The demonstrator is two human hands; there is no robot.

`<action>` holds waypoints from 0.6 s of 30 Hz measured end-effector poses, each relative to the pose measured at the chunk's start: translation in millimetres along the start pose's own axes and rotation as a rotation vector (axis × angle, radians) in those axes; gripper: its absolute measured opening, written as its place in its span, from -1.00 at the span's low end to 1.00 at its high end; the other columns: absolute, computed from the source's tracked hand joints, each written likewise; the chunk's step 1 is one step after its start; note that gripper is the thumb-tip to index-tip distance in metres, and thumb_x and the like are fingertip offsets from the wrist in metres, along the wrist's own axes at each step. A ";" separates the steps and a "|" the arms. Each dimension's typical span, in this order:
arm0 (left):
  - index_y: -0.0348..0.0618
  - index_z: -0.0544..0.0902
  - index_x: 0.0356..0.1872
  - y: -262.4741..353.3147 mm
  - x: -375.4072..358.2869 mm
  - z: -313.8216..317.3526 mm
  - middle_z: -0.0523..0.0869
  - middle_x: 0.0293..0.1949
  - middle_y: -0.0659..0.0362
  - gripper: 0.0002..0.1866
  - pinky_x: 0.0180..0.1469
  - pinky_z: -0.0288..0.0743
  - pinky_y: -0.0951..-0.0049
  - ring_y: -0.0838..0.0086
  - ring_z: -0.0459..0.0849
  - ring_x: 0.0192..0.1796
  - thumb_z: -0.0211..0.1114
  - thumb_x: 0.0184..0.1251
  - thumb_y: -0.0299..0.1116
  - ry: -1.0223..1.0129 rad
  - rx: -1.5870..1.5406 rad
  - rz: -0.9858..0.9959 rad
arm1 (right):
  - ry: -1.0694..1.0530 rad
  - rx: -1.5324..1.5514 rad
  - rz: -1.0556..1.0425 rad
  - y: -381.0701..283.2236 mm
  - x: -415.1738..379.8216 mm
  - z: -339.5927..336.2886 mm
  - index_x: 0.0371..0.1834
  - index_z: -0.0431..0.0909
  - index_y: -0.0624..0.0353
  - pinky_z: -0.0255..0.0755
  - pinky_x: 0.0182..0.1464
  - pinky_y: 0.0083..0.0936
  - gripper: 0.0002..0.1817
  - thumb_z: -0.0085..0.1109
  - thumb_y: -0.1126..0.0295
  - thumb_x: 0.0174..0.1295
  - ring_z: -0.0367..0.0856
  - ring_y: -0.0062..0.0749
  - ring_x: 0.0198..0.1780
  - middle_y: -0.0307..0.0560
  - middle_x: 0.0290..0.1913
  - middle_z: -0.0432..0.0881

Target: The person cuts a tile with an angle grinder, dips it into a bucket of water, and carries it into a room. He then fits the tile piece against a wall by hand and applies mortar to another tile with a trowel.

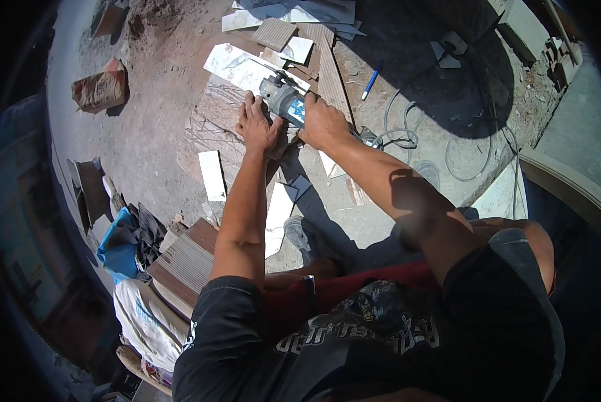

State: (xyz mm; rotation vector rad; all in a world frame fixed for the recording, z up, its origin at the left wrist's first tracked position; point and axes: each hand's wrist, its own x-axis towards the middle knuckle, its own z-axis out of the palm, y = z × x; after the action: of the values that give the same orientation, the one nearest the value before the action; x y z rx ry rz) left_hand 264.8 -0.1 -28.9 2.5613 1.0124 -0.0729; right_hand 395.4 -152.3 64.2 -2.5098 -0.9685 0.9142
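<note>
Grinder (288, 105): long axis slants toward white tile (232, 65)
Right hand (324, 124): fingers around grinder
Left hand (257, 127): fingers spread, nearer tile

Dusty grey ground (153, 154) — hard sunlight, dark shadow (401, 50).

Hard, bright sun here, and the brown paper bag (98, 88) throws its shadow rightward! The white rectangular tile (211, 175) glares, nearly bleached. Deep shade swallows the dusty grey ground (154, 151) at upper right; a dark patch crosses the bare right forearm (374, 161). The grey, blue-labelled angle grinder (286, 106) looks fairly crisp. Wide-lens curving bends the edges, corners black, far left murky.
</note>
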 end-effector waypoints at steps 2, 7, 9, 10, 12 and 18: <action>0.03 0.23 0.44 -0.2 -0.2 0.8 0.01 0.60 0.16 -0.09 0.40 -0.05 -0.33 0.00 -0.02 0.58 0.37 0.05 0.09 -0.003 0.004 -0.003 | 0.001 -0.002 0.001 1.0 -1.9 -0.4 0.12 0.31 0.36 0.59 0.07 -0.17 -0.29 0.49 0.27 -0.03 0.68 0.13 0.01 0.30 -0.02 0.62; 0.05 0.23 0.45 1.0 0.6 -0.3 0.01 0.60 0.16 -0.08 0.40 -0.05 -0.33 0.00 -0.02 0.58 0.35 0.04 0.13 -0.005 0.007 -0.011 | 0.010 0.006 0.009 3.4 -3.2 0.3 0.10 0.32 0.35 0.59 0.07 -0.17 -0.32 0.47 0.29 -0.03 0.68 0.13 0.01 0.31 -0.04 0.62; 0.06 0.23 0.45 1.3 0.7 -1.2 0.01 0.60 0.16 -0.09 0.40 -0.04 -0.33 0.00 -0.02 0.58 0.35 0.05 0.12 -0.007 0.008 -0.012 | -0.005 0.005 0.013 3.7 -4.1 -0.9 0.09 0.32 0.35 0.59 0.06 -0.17 -0.32 0.47 0.29 -0.03 0.68 0.13 0.01 0.31 -0.04 0.62; 0.06 0.24 0.45 1.5 0.8 -1.2 0.01 0.60 0.16 -0.10 0.40 -0.04 -0.32 0.00 -0.01 0.58 0.35 0.05 0.11 -0.007 0.008 -0.013 | -0.012 0.005 0.014 3.9 -4.6 -1.5 0.09 0.32 0.35 0.59 0.06 -0.17 -0.33 0.47 0.30 -0.03 0.68 0.13 0.01 0.31 -0.04 0.62; 0.06 0.24 0.45 2.4 0.7 -1.8 0.01 0.60 0.16 -0.11 0.40 -0.03 -0.32 0.00 -0.01 0.57 0.34 0.05 0.08 -0.003 0.004 -0.012 | -0.013 -0.001 0.007 4.7 -7.1 -3.6 0.09 0.31 0.35 0.59 0.06 -0.17 -0.32 0.47 0.30 -0.03 0.68 0.13 0.01 0.31 -0.04 0.62; 0.05 0.25 0.44 3.9 0.2 -2.9 0.02 0.59 0.15 -0.13 0.39 -0.01 -0.31 -0.01 0.02 0.56 0.32 0.05 0.02 0.010 0.014 -0.005 | -0.032 -0.035 0.018 5.2 -10.8 -6.5 0.09 0.33 0.30 0.60 0.07 -0.24 -0.41 0.38 0.36 0.02 0.70 0.05 0.02 0.26 0.00 0.61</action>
State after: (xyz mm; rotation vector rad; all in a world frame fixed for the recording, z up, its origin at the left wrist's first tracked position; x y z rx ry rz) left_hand 267.3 -1.5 -25.0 2.5742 1.0256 -0.0687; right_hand 396.0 -163.8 71.6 -2.5441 -0.9819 0.9531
